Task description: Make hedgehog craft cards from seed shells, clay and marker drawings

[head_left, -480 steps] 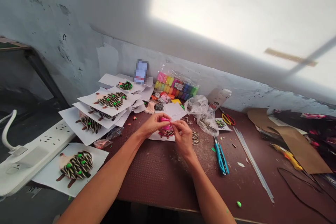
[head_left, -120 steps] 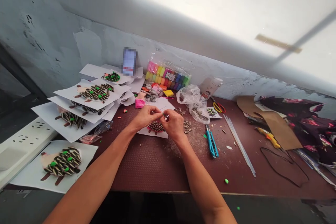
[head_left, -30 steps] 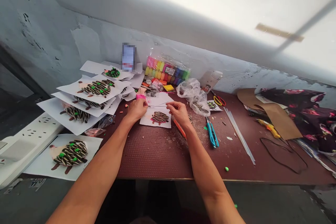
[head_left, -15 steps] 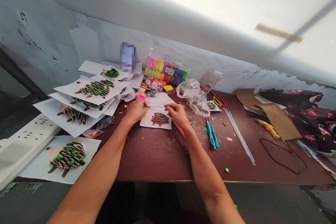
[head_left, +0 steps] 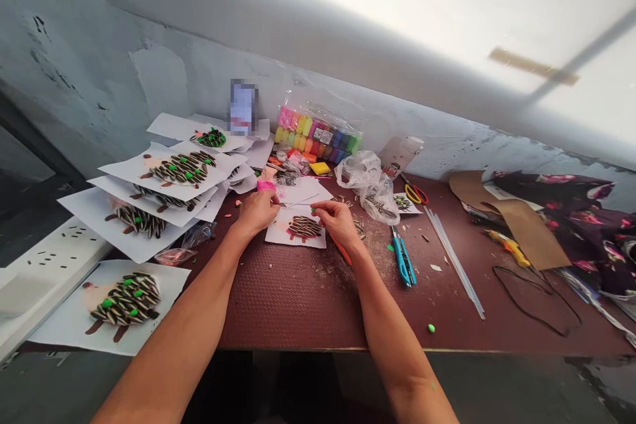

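Note:
A hedgehog picture point(head_left: 304, 226) made with striped sunflower seeds and pink clay lies on white paper between my hands. My right hand point(head_left: 338, 220) is closed at the paper's upper right, with a small piece of green clay point(head_left: 313, 210) pinched at its fingertips. On the other side, my left hand point(head_left: 258, 212) has its fingers curled together at the paper's upper left edge; what they hold, if anything, is too small to make out. Pink clay point(head_left: 266, 185) shows just beyond my left hand. Loose sunflower seeds point(head_left: 358, 228) lie right of my right hand.
Finished-looking hedgehog sheets point(head_left: 173, 169) are stacked at left, beside a power strip point(head_left: 59, 255). A multicoloured clay pack point(head_left: 318, 136) leans on the wall. To the right are a plastic bag point(head_left: 365, 175), scissors point(head_left: 415, 192), a utility knife point(head_left: 403, 257), glue sticks point(head_left: 454, 262) and a glue gun point(head_left: 511, 248).
A bit of green clay now shows at my right fingertips. Both hands stay nearly in place above the paper, and the view has shifted slightly.

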`<state>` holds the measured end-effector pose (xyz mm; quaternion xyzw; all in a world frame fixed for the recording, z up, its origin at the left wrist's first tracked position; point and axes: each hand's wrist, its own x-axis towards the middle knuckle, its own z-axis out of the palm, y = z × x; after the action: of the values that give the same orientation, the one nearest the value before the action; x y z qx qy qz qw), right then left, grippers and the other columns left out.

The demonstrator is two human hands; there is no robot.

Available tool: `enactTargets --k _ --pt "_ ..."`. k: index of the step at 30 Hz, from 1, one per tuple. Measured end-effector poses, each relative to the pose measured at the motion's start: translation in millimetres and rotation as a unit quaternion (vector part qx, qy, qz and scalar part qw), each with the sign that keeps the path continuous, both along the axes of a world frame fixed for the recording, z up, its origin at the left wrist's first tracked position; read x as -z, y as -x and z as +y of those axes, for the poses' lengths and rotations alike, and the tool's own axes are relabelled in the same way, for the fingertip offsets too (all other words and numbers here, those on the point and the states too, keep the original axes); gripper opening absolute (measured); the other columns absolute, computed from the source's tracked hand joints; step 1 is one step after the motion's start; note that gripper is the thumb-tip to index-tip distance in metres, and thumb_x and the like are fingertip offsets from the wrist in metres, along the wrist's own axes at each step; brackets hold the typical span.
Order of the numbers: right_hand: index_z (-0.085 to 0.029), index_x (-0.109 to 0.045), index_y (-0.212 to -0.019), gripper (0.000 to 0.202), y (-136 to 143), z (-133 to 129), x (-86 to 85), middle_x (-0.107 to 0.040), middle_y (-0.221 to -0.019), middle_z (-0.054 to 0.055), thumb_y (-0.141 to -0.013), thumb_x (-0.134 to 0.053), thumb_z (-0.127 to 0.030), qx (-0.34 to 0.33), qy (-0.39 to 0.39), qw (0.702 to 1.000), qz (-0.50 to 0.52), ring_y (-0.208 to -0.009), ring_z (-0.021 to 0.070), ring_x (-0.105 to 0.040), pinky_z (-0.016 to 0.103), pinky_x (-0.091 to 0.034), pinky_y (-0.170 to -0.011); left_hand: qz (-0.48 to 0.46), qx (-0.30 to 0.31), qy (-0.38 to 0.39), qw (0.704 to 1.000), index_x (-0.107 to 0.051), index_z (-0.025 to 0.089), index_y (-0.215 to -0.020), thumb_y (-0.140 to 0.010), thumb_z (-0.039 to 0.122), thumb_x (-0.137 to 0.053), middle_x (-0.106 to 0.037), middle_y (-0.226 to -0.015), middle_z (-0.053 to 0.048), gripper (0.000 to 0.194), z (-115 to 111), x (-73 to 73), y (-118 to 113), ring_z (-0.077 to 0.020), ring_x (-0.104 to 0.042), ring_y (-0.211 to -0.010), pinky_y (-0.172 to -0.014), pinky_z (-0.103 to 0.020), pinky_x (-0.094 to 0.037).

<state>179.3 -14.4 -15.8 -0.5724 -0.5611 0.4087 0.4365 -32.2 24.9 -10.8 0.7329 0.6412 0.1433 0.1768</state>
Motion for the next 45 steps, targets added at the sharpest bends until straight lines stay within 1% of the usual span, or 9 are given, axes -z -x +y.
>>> enactTargets --k 6,10,13,16,21,29,35,42,45 --pt "-0.02 -0.073 -0.078 0.014 1.6 -8.1 -11.7 -0.071 -0.073 0.0 -0.079 -0.066 -0.031 -0.005 -0.054 0.989 -0.135 -0.064 0.0126 -0.057 0.024 -0.043 -0.062 -0.009 -0.001 -0.008 1.0 -0.077 0.021 -0.098 -0.084 0.02 -0.058 -0.078 -0.099 -0.01 0.024 -0.5 2.0 -0.5 -0.0283 -0.071 -0.099 -0.08 -0.031 -0.053" --pt "-0.02 -0.074 -0.079 0.008 4.2 -12.0 -18.4 -0.072 -0.076 -0.002 -0.077 -0.067 -0.022 -0.013 -0.036 0.982 -0.187 -0.058 0.0107 -0.051 0.024 -0.039 -0.061 0.006 -0.002 -0.001 1.0 -0.077 0.021 -0.1 -0.085 0.021 -0.058 -0.078 -0.102 -0.01 0.025 -1.3 -1.0 -0.8 -0.0291 -0.071 -0.101 -0.08 -0.031 -0.053" --pt "-0.021 -0.075 -0.081 0.01 6.1 -12.6 -18.4 -0.072 -0.079 -0.002 -0.076 -0.067 -0.016 -0.013 -0.035 0.978 -0.206 -0.059 0.0111 -0.052 0.025 -0.039 -0.063 0.009 0.001 0.005 1.0 -0.077 0.02 -0.101 -0.086 0.022 -0.057 -0.078 -0.103 -0.01 0.025 -1.9 -3.1 -0.8 -0.0295 -0.071 -0.102 -0.08 -0.032 -0.053" --pt "-0.022 -0.075 -0.081 0.01 6.8 -12.6 -16.8 -0.072 -0.079 -0.002 -0.08 -0.068 -0.016 -0.02 -0.058 0.969 -0.24 -0.062 0.0123 -0.053 0.026 -0.04 -0.066 0.007 0.005 0.005 1.0 -0.077 0.02 -0.102 -0.085 0.021 -0.057 -0.078 -0.102 -0.011 0.026 -2.1 -3.4 -1.0 -0.0302 -0.071 -0.102 -0.081 -0.033 -0.053" --pt "-0.022 -0.078 -0.083 0.009 7.8 -12.0 -13.8 -0.067 -0.088 0.002 -0.082 -0.072 -0.015 -0.033 -0.092 0.945 -0.311 -0.076 0.0152 -0.058 0.027 -0.042 -0.076 0.006 -0.003 0.0 1.0 -0.078 0.021 -0.101 -0.083 0.021 -0.058 -0.078 -0.102 -0.011 0.027 -2.1 -2.3 -1.3 -0.0308 -0.071 -0.102 -0.083 -0.034 -0.054" --pt "-0.023 -0.079 -0.087 0.012 10.8 -12.2 -10.0 -0.061 -0.087 0.001 -0.085 -0.071 -0.015 -0.046 -0.077 0.94 -0.328 -0.078 0.0152 -0.057 0.027 -0.043 -0.077 -0.006 0.0 0.0 1.0 -0.078 0.02 -0.1 -0.084 0.021 -0.058 -0.078 -0.102 -0.012 0.025 -1.6 -1.7 -0.4 -0.0306 -0.071 -0.102 -0.083 -0.033 -0.054" --pt "-0.023 -0.081 -0.092 0.015 12.4 -13.5 -11.4 -0.062 -0.089 0.003 -0.086 -0.069 -0.015 -0.049 -0.068 0.933 -0.35 -0.08 0.0159 -0.059 0.027 -0.043 -0.077 -0.006 0.001 -0.001 1.0 -0.077 0.02 -0.101 -0.086 0.022 -0.057 -0.078 -0.103 -0.011 0.025 -2.6 -2.2 -0.8 -0.0302 -0.071 -0.102 -0.082 -0.033 -0.054" --pt "-0.021 -0.082 -0.104 0.029 11.2 -13.6 -11.0 -0.065 -0.095 0.006 -0.087 -0.06 -0.012 -0.051 -0.075 0.926 -0.367 -0.082 0.018 -0.06 0.029 -0.046 -0.08 -0.004 -0.003 -0.006 1.0 -0.077 0.02 -0.1 -0.085 0.022 -0.057 -0.078 -0.102 -0.01 0.025 -2.2 -0.7 -0.7 -0.0292 -0.071 -0.101 -0.082 -0.032 -0.053" --pt "-0.022 -0.082 -0.101 0.032 10.0 -13.3 -10.5 -0.066 -0.094 0.006 -0.085 -0.057 -0.011 -0.047 -0.082 0.925 -0.369 -0.081 0.018 -0.06 0.029 -0.046 -0.079 -0.007 -0.005 -0.003 1.0 -0.077 0.02 -0.099 -0.085 0.022 -0.057 -0.078 -0.102 -0.01 0.025 -2.3 -1.1 -0.6 -0.0295 -0.071 -0.101 -0.081 -0.032 -0.053"
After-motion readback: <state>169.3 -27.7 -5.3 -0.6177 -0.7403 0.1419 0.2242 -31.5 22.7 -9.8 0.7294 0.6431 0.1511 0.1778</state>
